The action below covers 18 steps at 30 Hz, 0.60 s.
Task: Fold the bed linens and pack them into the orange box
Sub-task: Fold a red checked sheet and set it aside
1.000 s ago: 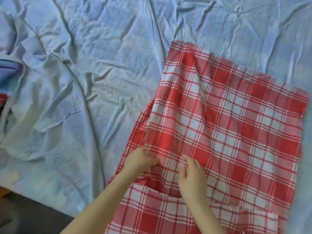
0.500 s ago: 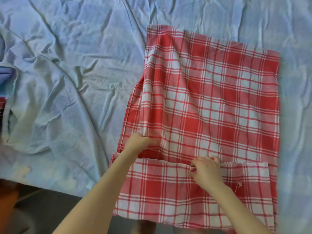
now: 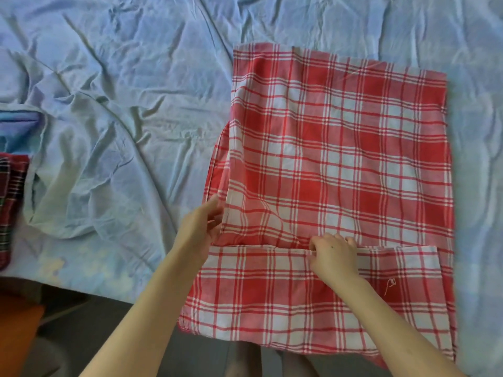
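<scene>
red checked linen lies on the bed at its near edge, partly overhanging; right hand pinches its folded flap, left hand touches its left side, can't tell if gripping

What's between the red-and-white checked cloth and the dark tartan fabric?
Wrinkled pale blue bed sheet, plus the left hand at the checked cloth; head view.
</scene>
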Motion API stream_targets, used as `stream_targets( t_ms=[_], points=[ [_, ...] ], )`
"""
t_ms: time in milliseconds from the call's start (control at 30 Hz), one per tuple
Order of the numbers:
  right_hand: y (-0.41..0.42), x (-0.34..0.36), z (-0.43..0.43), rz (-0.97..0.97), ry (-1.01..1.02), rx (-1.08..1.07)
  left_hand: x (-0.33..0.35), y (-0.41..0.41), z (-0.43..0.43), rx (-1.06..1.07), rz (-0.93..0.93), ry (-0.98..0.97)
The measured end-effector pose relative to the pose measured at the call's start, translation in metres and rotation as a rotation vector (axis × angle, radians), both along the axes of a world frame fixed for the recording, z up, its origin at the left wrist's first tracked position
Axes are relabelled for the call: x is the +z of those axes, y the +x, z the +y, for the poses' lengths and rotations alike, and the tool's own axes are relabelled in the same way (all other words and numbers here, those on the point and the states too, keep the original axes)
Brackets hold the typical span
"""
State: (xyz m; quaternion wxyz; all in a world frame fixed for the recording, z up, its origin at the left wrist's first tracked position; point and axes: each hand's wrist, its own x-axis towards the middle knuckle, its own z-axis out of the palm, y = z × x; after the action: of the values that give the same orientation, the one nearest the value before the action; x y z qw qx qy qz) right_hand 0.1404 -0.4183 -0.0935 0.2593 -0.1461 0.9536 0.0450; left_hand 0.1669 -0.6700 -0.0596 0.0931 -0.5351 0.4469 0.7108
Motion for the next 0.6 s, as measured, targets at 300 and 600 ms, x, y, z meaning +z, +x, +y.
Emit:
stream_targets(
  t_ms=[300,600],
  points=[
    [-0.008,-0.007,-0.022,-0.092,-0.005,0.069,-0.037,-0.007,0.004,-0.594,-0.189,-0.879],
    [-0.007,-0.011,-0.015,-0.072,0.001,0.172,-0.055,0.010,-0.040,-0.729,-0.380,-1.032]
  ],
)
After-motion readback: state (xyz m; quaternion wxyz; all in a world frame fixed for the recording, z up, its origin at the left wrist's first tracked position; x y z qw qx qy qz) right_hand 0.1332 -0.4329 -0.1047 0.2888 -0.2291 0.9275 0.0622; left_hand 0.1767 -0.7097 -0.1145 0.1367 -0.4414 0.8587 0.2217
